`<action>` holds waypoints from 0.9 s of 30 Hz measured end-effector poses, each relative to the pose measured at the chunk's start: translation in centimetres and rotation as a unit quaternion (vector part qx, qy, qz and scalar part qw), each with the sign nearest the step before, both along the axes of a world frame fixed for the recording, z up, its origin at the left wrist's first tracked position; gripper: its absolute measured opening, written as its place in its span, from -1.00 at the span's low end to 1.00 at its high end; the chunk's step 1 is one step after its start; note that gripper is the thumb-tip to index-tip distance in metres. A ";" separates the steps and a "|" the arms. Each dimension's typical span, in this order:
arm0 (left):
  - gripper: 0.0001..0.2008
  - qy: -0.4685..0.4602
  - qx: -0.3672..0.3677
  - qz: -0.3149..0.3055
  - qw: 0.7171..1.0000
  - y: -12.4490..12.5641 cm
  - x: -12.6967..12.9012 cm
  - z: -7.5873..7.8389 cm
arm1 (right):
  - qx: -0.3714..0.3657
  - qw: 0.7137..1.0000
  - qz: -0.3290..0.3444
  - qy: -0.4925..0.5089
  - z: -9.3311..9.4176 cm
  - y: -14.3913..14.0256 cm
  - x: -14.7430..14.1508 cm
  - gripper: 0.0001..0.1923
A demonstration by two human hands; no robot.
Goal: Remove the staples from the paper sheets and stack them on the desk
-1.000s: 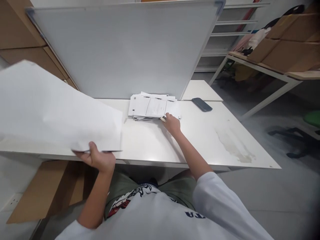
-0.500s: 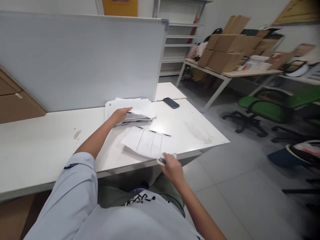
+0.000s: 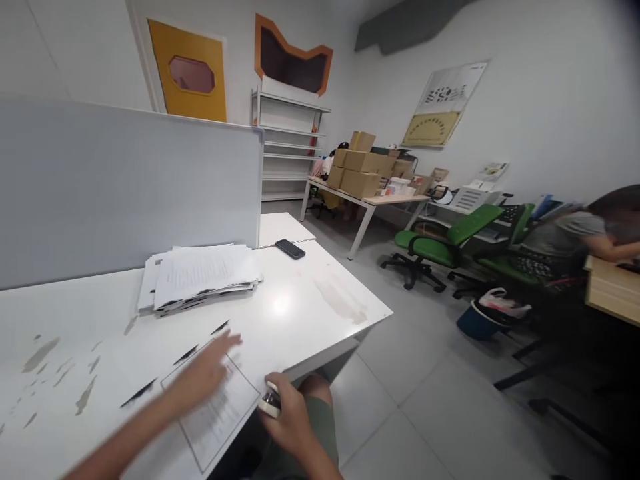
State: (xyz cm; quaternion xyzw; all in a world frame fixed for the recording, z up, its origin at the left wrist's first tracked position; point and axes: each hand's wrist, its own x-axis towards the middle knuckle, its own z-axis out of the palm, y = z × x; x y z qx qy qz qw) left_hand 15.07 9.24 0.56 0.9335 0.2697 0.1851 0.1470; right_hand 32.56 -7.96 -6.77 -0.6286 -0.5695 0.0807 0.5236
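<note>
A printed sheet (image 3: 216, 413) lies near the front edge of the white desk (image 3: 320, 313). My left hand (image 3: 210, 373) rests flat on this sheet, fingers spread and blurred. My right hand (image 3: 287, 420) is at the desk's front edge beside the sheet, closed around a small white and dark object (image 3: 270, 402) that I cannot identify. A stack of papers (image 3: 197, 279) sits farther back, against the grey partition (image 3: 125, 180).
A dark phone (image 3: 290, 249) lies on the desk behind the stack. Green office chairs (image 3: 440, 247) stand to the right. Cardboard boxes (image 3: 357, 170) sit on a far table. A person (image 3: 595, 233) works at a desk at the right edge.
The view has swung up and to the right. My left hand left the stack and now lies on the single sheet. My right hand keeps its small object by the desk edge.
</note>
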 end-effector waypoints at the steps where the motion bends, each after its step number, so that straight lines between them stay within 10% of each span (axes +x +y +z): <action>1: -0.40 0.035 0.019 0.015 0.999 -2.9 0.0 -1.5 | -0.024 0.999 0.006 0.034 0.5 0.0 -0.4 -0.59; 5: -0.33 0.208 0.016 0.041 0.977 -10.8 -0.3 -2.6 | -0.098 0.981 -0.007 0.168 3.4 -1.9 -1.6 -0.71; 10: -0.39 0.238 0.025 -0.038 0.970 -9.5 -0.6 1.1 | -0.156 0.928 -0.042 0.335 5.7 -5.1 -1.2 -0.66; 16: -0.42 0.198 0.093 -0.068 0.973 -7.9 -1.9 0.3 | -0.308 0.602 0.228 0.700 5.2 -6.1 -3.5 -0.63; 27: -0.45 0.130 0.133 -0.078 0.980 -11.2 -2.6 -3.0 | -0.258 0.609 0.234 0.712 4.6 -3.7 -4.2 -0.58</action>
